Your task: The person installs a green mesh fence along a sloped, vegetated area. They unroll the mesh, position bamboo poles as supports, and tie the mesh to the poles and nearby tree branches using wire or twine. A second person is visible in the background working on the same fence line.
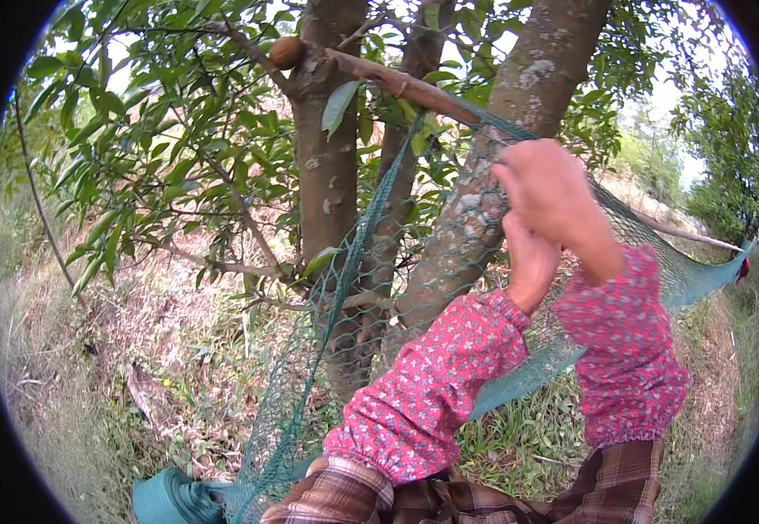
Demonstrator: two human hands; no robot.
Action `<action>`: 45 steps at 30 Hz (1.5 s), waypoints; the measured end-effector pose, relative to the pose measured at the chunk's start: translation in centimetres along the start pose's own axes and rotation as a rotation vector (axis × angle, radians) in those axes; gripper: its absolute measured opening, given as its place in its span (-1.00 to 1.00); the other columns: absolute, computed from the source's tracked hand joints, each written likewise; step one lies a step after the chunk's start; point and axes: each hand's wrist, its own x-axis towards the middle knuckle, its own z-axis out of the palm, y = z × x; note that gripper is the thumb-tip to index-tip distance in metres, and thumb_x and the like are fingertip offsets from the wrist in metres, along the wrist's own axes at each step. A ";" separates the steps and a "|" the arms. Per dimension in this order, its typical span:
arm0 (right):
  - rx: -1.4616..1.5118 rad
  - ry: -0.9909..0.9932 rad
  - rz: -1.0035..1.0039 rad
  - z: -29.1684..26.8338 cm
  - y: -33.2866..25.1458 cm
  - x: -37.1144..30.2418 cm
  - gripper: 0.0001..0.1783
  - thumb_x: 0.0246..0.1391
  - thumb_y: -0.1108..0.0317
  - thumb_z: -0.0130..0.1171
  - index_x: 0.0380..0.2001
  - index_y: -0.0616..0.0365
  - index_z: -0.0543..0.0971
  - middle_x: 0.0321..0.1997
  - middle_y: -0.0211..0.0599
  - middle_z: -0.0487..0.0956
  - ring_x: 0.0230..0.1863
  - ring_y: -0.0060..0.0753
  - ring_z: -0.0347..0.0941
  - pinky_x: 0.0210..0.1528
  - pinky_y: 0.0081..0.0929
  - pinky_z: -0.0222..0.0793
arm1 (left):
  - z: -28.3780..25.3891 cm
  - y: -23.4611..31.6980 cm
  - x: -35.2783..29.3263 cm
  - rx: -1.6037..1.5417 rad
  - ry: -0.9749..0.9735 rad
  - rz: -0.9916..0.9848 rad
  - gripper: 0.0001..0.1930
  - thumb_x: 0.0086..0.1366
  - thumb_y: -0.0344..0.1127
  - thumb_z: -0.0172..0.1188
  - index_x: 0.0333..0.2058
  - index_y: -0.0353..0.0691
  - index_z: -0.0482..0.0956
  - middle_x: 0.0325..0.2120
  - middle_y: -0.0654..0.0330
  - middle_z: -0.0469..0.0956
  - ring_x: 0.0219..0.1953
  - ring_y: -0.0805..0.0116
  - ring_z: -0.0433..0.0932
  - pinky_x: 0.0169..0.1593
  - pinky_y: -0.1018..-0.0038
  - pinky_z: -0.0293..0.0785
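Note:
A green mesh net (379, 271) hangs from a slanting wooden pole (405, 86) in front of the tree trunks. Close to the pole and the net's top edge, my right hand (552, 190) is closed, its fingers curled and slightly blurred by motion. Just beneath it, my left hand (532, 260) is raised and looks closed, with most of its fingers behind the right one. What the two hands pinch between them is hidden. Both forearms wear pink flowered sleeve covers (440, 384) over brown plaid cuffs.
A thick leaning trunk (458, 236) and an upright trunk (325, 166) stand just behind the net. Leafy branches (196, 166) spread left, with a round brown fruit (287, 52) above. A teal roll of netting (174, 498) lies at lower left. Another pole (689, 233) supports netting at right.

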 end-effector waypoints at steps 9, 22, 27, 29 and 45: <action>0.985 -0.117 0.329 3.2 4.8 -2.8 -0.63 0.17 0.27 0.02 -0.55 0.40 0.53 -0.65 -0.26 0.53 -0.69 -0.54 0.46 -0.64 -0.59 0.35 | -3.9 8.2 4.0 0.718 -0.050 0.251 -0.55 0.34 -0.06 -0.02 -0.41 -0.43 0.57 -0.56 0.15 0.56 -0.65 0.54 0.48 -0.64 0.66 0.31; 0.290 0.149 -0.203 1.3 4.6 1.1 -0.82 -0.15 0.38 0.09 -0.70 0.20 0.56 -0.72 -0.16 0.48 -0.62 -0.24 0.49 -0.56 -0.33 0.41 | -3.4 2.4 4.0 1.050 -0.165 0.507 -0.79 0.24 -0.39 0.04 -0.47 -0.40 0.57 -0.77 0.24 0.49 -0.69 0.47 0.47 -0.57 0.54 0.37; -0.067 -0.143 -0.150 1.2 -0.3 2.8 -0.81 -0.13 0.29 0.18 -0.62 0.19 0.56 -0.62 -0.10 0.53 -0.55 -0.12 0.52 -0.51 -0.26 0.40 | -3.4 -0.9 4.8 0.795 -0.315 0.378 -0.65 0.39 -0.22 -0.11 0.01 -0.36 0.29 -0.52 0.25 0.48 -0.63 0.57 0.44 -0.61 0.63 0.27; 0.172 -0.030 -0.140 0.3 1.9 1.6 -0.73 -0.06 0.23 0.17 -0.59 0.24 0.58 -0.63 -0.09 0.52 -0.57 -0.06 0.50 -0.46 -0.23 0.41 | -4.0 1.5 2.3 0.809 -0.349 0.222 -0.66 0.39 -0.18 -0.10 -0.07 -0.36 0.37 -0.53 0.25 0.51 -0.64 0.57 0.44 -0.62 0.65 0.26; 0.806 0.026 0.277 -0.3 6.7 -0.3 -0.79 -0.03 0.40 0.08 -0.60 0.35 0.55 -0.76 -0.20 0.43 -0.79 -0.46 0.36 -0.65 -0.44 0.36 | -2.0 7.0 4.7 0.960 -0.281 0.126 -0.81 0.26 -0.45 0.03 -0.50 -0.36 0.55 -0.76 0.34 0.43 -0.80 0.57 0.31 -0.69 0.62 0.25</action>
